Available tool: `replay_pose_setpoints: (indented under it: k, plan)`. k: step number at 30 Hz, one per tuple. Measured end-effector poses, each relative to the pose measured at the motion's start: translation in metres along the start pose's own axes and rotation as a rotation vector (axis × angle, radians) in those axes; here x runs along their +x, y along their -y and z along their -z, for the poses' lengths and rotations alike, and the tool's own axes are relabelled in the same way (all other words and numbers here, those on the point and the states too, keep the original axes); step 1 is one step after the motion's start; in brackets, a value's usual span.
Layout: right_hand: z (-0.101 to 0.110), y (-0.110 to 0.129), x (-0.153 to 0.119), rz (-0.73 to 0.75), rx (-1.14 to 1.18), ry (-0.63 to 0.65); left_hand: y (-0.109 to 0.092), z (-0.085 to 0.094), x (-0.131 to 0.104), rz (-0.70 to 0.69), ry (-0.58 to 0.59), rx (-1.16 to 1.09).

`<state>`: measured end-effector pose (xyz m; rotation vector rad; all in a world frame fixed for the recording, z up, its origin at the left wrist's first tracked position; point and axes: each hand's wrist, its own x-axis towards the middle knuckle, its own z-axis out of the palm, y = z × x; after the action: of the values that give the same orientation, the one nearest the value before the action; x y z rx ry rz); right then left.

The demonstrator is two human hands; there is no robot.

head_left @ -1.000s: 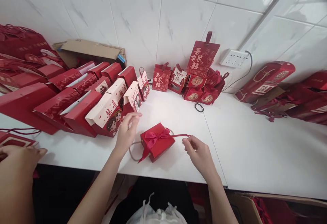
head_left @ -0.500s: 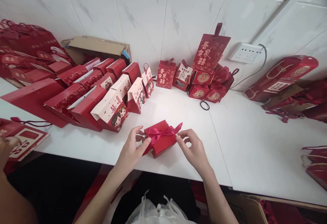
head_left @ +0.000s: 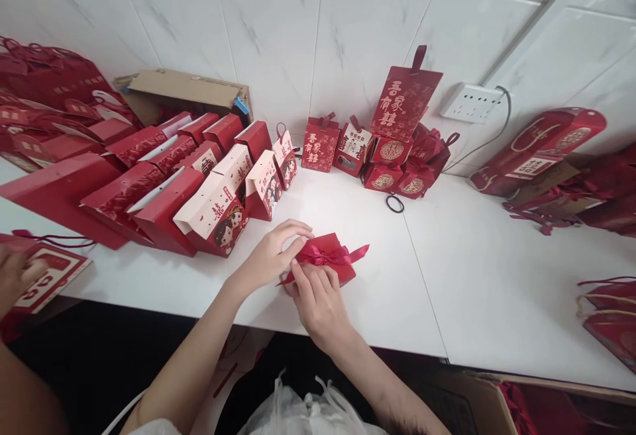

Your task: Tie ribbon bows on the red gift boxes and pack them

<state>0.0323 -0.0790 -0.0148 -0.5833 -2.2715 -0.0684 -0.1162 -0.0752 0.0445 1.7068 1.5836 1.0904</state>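
A small red gift box [head_left: 348,275] lies on the white table, tied with a shiny crimson ribbon bow [head_left: 328,254]. My left hand [head_left: 271,253] reaches over the box's left end, its thumb and fingers closed at the left loop of the bow. In front of the box, my right hand [head_left: 320,299] has curled fingers that meet the left thumb at the ribbon's left side. It covers much of the box's near face, and the exact spot it pinches is partly hidden. One ribbon tail points out to the right; the other pokes out at lower left.
Rows of red and cream boxes [head_left: 213,223] stand at left, before a cardboard box [head_left: 189,91]. Stacked red boxes [head_left: 390,150] and a black ring [head_left: 395,204] are behind. A power strip [head_left: 471,102] hangs on the wall. Another person's hand [head_left: 20,273] is at far left.
My right hand has moved from the box's right end across its front to the left side, beside my left hand. My left hand has shifted up onto the box, which moved slightly right.
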Motion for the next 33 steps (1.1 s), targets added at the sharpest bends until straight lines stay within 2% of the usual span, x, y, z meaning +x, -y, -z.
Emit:
replay_pose_setpoints:
  k: [7, 10, 14, 17, 20, 26, 30, 33]
  plan:
    - [0.012, -0.004, 0.006, 0.046, -0.045, 0.095, -0.002, 0.004, 0.017, 0.007, 0.167, 0.084]
    - [0.009, -0.002, 0.005, 0.020, -0.028, 0.060, -0.005, 0.000, 0.019, -0.014, 0.252, 0.114]
    - [0.003, -0.004, 0.000, -0.028, 0.091, -0.046, -0.010, -0.006, 0.019, -0.045, 0.281, 0.169]
    - [0.006, -0.009, -0.002, -0.004, 0.276, -0.107, -0.011, -0.011, 0.016, -0.038, 0.252, 0.195]
    - [0.015, -0.016, -0.003, 0.044, 0.411, -0.073, -0.011, -0.019, 0.010, -0.025, 0.179, 0.222]
    - [0.025, -0.021, -0.006, 0.053, 0.490, -0.029, -0.008, -0.038, -0.002, 0.035, 0.004, 0.174]
    - [0.026, -0.021, -0.006, 0.065, 0.556, -0.029, -0.002, -0.043, -0.004, 0.050, -0.046, 0.084]
    - [0.028, -0.018, -0.004, 0.057, 0.591, 0.017, 0.002, -0.044, -0.002, 0.030, -0.057, 0.049]
